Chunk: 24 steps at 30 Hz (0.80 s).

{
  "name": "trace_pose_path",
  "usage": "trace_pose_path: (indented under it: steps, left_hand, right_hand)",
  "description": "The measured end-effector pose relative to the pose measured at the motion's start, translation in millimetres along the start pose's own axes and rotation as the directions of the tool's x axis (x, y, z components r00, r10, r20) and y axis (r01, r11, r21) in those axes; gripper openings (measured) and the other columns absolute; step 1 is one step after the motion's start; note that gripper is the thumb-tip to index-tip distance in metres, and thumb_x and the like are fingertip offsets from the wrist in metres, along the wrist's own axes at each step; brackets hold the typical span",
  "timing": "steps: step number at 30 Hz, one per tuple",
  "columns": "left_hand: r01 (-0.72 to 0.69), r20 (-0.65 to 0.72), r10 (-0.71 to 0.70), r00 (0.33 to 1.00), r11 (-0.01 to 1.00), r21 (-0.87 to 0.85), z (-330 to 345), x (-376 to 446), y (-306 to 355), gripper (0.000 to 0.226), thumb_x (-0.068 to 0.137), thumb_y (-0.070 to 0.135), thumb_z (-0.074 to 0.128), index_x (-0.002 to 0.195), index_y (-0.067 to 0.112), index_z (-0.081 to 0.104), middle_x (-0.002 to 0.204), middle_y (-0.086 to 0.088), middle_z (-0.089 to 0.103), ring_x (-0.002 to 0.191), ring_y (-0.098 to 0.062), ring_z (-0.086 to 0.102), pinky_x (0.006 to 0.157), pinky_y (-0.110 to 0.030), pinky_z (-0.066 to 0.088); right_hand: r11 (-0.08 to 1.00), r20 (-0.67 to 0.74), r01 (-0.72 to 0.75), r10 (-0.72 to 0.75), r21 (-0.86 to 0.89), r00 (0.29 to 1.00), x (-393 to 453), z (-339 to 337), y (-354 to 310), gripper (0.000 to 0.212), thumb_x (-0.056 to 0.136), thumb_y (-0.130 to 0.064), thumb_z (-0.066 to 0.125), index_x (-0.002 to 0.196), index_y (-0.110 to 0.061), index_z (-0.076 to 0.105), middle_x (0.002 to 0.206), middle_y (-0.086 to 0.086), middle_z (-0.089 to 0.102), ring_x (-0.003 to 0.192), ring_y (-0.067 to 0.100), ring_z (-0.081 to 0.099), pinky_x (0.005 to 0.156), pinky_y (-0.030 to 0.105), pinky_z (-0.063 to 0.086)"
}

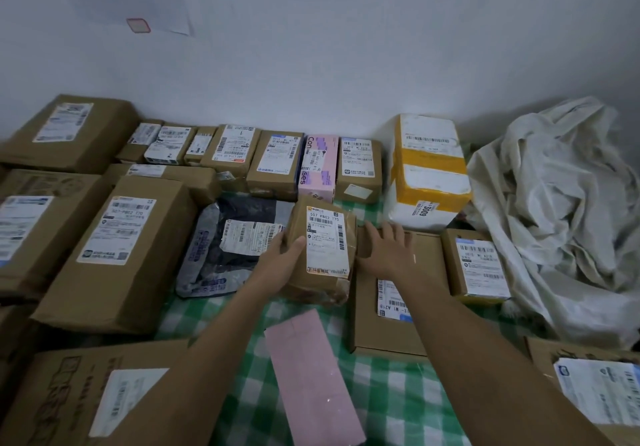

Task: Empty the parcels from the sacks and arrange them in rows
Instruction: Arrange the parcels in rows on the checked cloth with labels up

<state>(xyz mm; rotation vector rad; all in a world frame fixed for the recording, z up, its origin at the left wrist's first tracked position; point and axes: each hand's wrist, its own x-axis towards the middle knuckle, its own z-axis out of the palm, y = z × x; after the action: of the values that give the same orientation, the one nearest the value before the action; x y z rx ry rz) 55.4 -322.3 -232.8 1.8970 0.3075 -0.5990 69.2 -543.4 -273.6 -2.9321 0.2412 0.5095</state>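
Head view: left hand [282, 258] gripped brown taped parcel [323, 250] by its left edge, thumb over label, label up, likely for reading. Right hand [386, 250] lay flat with fingers spread, at parcel's right side and over flat cardboard box [391, 328], seemingly steadying it into line. Parcel sat in second row, between grey poly mailer [221, 255] and flat box, just before back row of boxes [277, 161] along wall. Crumpled white sack [554, 210] lay at right, apparently emptied. Pink packet [311, 376] lay loose on green checked cloth [388, 404], not yet in row.

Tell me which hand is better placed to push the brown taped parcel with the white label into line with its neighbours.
Probably left. The left hand already grips the brown taped parcel on its left side, while the right hand lies open beside it over the flat cardboard box.
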Motion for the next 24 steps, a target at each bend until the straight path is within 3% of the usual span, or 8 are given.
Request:
trace_pose_path:
  steps: [6, 13, 18, 21, 23, 24]
  left_hand:
    - [0.062, 0.029, -0.057, 0.998, 0.982, -0.180, -8, 5, -4, 0.056, 0.097, 0.050, 0.043, 0.145, 0.023, 0.032, 0.126, -0.005, 0.058, 0.103, -0.024, 0.061, 0.089, -0.042, 0.051]
    - [0.040, 0.023, -0.037, 0.999, 0.990, -0.135, -3, 5, 7, 0.058, 0.097, 0.051, 0.041, 0.147, 0.025, 0.028, 0.132, -0.004, 0.053, 0.104, -0.024, 0.058, 0.092, -0.042, 0.048]
    - [0.002, 0.032, 0.002, 0.999, 0.993, -0.118, 7, 5, 16, 0.058, 0.096, 0.054, 0.040, 0.146, 0.029, 0.028, 0.134, -0.001, 0.051, 0.106, -0.023, 0.056, 0.094, -0.041, 0.047]
    - [-0.014, 0.046, 0.020, 0.999, 0.993, -0.119, 13, 8, 20, 0.058, 0.095, 0.056, 0.040, 0.146, 0.029, 0.028, 0.131, 0.001, 0.052, 0.108, -0.024, 0.056, 0.096, -0.043, 0.046]
    - [-0.040, 0.050, 0.048, 0.998, 0.988, -0.150, 18, 8, 26, 0.056, 0.097, 0.052, 0.040, 0.145, 0.027, 0.029, 0.128, 0.001, 0.052, 0.105, -0.021, 0.056, 0.093, -0.041, 0.047]
    - [-0.061, 0.052, 0.070, 0.996, 0.985, -0.164, 21, 9, 29, 0.055, 0.097, 0.052, 0.040, 0.145, 0.026, 0.030, 0.128, 0.000, 0.054, 0.103, -0.020, 0.056, 0.092, -0.040, 0.047]
  right_hand:
    - [1.000, 0.012, -0.022, 0.022, 0.009, 1.000, -20, 7, -1, 0.075, 0.086, -0.068, 0.046, 0.146, -0.027, 0.025, 0.150, 0.012, 0.026, 0.140, 0.035, 0.017, 0.115, 0.055, 0.012]
    - [0.998, 0.054, -0.010, 0.013, -0.062, 0.998, -39, 9, 4, 0.063, 0.088, -0.067, 0.041, 0.134, -0.024, 0.044, 0.141, 0.012, 0.037, 0.133, 0.034, 0.027, 0.113, 0.052, 0.020]
    - [0.999, 0.178, -0.008, 0.014, -0.039, 0.984, -46, 3, 9, 0.052, 0.093, -0.059, 0.034, 0.125, -0.023, 0.054, 0.130, 0.010, 0.047, 0.123, 0.031, 0.039, 0.102, 0.046, 0.035]
    - [0.959, 0.040, -0.021, 0.010, 0.283, 0.999, -44, -11, 6, 0.049, 0.100, -0.047, 0.023, 0.118, -0.017, 0.057, 0.123, 0.009, 0.058, 0.109, 0.026, 0.051, 0.092, 0.042, 0.044]
    - [0.724, -0.049, -0.064, 0.134, 0.687, 0.990, -44, -25, 0, 0.042, 0.104, -0.044, 0.027, 0.122, -0.018, 0.055, 0.122, 0.004, 0.059, 0.109, 0.021, 0.054, 0.093, 0.037, 0.043]
    - [0.545, 0.010, -0.098, 0.162, 0.833, 0.987, -42, -32, -1, 0.044, 0.103, -0.048, 0.028, 0.128, -0.020, 0.052, 0.123, -0.001, 0.057, 0.112, 0.019, 0.052, 0.094, 0.036, 0.041]
